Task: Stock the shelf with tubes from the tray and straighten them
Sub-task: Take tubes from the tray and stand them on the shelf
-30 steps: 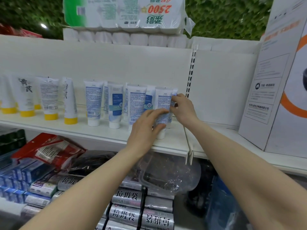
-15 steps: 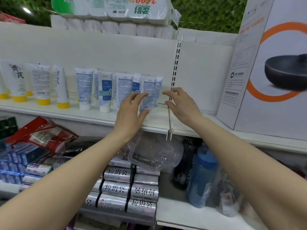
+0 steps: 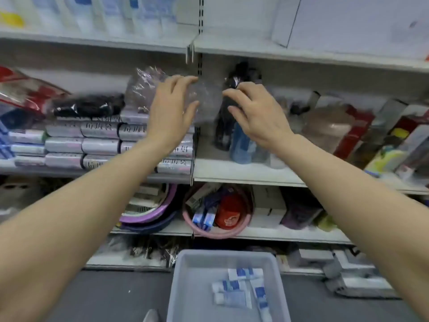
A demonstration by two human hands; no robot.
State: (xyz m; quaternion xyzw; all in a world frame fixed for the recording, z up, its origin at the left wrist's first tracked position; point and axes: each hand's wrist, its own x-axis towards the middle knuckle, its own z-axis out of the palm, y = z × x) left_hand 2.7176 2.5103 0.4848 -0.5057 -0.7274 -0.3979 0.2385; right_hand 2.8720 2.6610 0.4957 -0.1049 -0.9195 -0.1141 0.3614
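Two bare hands – the left hand (image 3: pixel 170 112) and the right hand (image 3: pixel 256 115) – reach out in front of the middle shelf (image 3: pixel 243 173), fingers loosely spread and holding nothing, while a grey tray (image 3: pixel 183 284) on the floor below holds a few white-and-blue tubes (image 3: pixel 234 291) lying flat.

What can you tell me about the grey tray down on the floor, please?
The grey tray is a rectangular bin that looks like plastic, with raised walls and rounded corners. It sits on the dark floor in front of the bottom shelf, below both hands, which are up at a higher shelf and do not touch it. About four white tubes with blue labels lie flat and jumbled toward its right side. Its near end is cut off by the frame edge.
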